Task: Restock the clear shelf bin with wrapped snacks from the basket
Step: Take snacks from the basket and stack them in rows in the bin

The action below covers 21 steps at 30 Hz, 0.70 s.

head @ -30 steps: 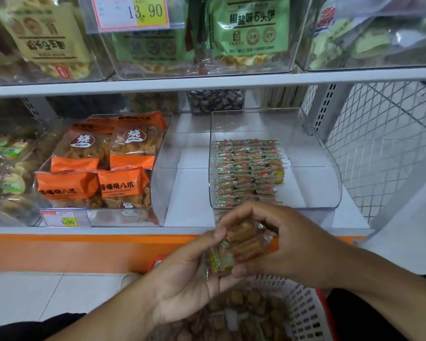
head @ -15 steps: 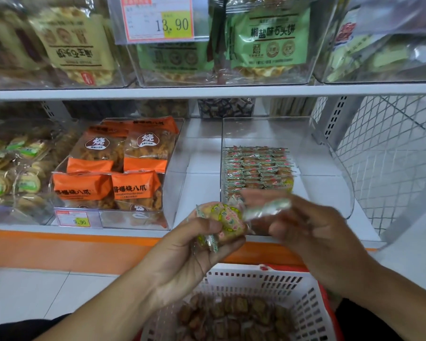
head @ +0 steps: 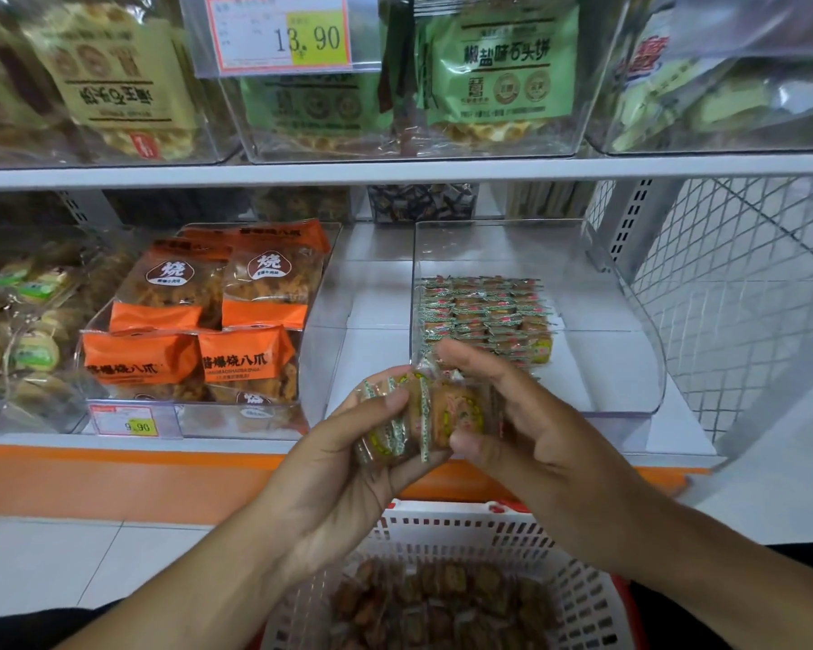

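Both my hands are bunched on the little stack of wrapped snacks [head: 423, 417], so anything I say is from there. Straight ahead and a bit right of my grip the clear shelf bin [head: 630, 368] is open on top, and its right half plus the front strip is bare floor, plenty of room to drop in. The neat rows of snacks already inside [head: 484, 316] fill the back-left part, just past my right hand [head: 522, 443]. The upper shelf edge [head: 395, 171] hangs above. Left of my left hand [head: 348, 476], the bin of orange bags [head: 198, 330] blocks that side. The basket [head: 447, 532] sits directly below.
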Each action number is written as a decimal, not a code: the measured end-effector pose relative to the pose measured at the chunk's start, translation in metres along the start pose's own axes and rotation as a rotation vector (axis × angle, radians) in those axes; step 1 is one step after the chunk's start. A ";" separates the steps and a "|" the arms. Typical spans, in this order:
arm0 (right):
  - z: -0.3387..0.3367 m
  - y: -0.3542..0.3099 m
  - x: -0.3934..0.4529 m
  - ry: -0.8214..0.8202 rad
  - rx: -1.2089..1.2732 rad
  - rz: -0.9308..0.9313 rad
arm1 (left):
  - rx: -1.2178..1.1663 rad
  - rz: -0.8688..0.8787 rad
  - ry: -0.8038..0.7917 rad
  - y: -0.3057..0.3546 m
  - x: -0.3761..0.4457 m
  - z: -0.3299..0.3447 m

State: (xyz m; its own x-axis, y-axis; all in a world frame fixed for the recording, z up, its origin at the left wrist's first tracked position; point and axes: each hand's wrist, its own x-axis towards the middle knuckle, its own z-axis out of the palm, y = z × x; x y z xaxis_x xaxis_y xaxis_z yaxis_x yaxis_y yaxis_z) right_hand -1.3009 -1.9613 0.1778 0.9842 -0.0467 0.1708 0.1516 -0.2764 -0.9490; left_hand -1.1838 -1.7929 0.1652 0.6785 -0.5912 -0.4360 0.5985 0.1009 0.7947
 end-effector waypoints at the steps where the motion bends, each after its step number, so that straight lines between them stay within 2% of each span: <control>1: 0.000 -0.002 0.001 0.015 -0.029 0.000 | -0.037 0.007 -0.011 -0.001 0.001 -0.002; 4: -0.001 -0.002 0.004 0.064 -0.036 0.014 | -0.229 -0.013 -0.250 0.004 -0.002 -0.001; 6: -0.003 -0.003 0.007 0.113 0.026 0.048 | -0.286 -0.021 -0.338 0.004 -0.003 0.000; 10: -0.009 0.000 0.013 0.257 0.092 0.109 | -0.249 0.010 -0.351 0.005 -0.003 0.002; 14: -0.014 -0.001 0.014 0.273 0.294 0.109 | -0.255 0.017 -0.310 0.008 -0.002 0.002; 17: -0.023 -0.009 0.014 0.179 0.265 0.033 | -0.244 0.005 -0.287 0.009 -0.002 0.003; 21: -0.036 -0.014 0.013 -0.051 -0.077 0.026 | -0.093 -0.045 -0.256 0.006 -0.005 0.007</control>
State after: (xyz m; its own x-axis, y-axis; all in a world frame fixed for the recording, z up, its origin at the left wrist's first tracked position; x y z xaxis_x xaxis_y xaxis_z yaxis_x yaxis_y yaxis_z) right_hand -1.2932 -1.9927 0.2025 0.9914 -0.0060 0.1310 0.1207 -0.3488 -0.9294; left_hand -1.1868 -1.7949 0.1749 0.5281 -0.7783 -0.3396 0.6702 0.1365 0.7295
